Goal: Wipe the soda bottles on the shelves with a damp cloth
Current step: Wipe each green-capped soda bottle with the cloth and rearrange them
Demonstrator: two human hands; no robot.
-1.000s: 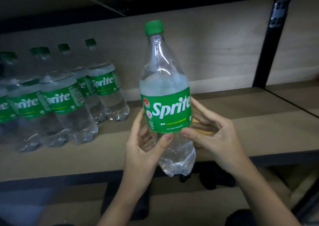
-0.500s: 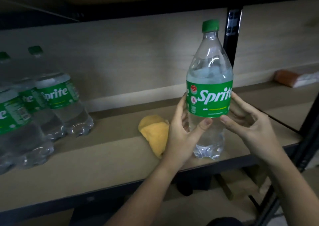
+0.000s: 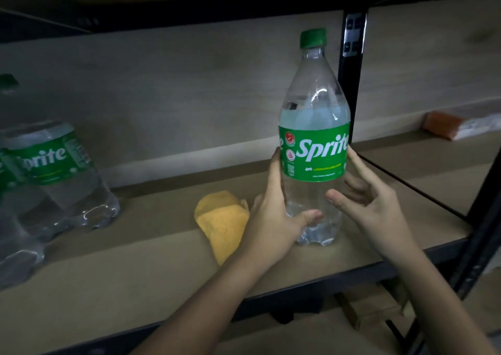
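Head view: the Sprite bottle (image 3: pixel 314 148) stands upright on the wooden shelf (image 3: pixel 135 268) near its front edge, gripped by the left hand (image 3: pixel 273 219) with thumb and fingers curled round its lower body. The right hand (image 3: pixel 371 205) is just beside the bottle with fingers spread and relaxed, its fingertips (image 3: pixel 352 156) touching the label edge. The yellow cloth (image 3: pixel 222 219) lies on the shelf just left of the left hand, and more Sprite bottles (image 3: pixel 54 175) stand at the far left.

Glossy clear plastic Sprite bottle (image 3: pixel 314 148), matt fuzzy yellow cloth (image 3: pixel 222 224), matt wood-look shelf board (image 3: pixel 135 259), black metal upright (image 3: pixel 349 83).
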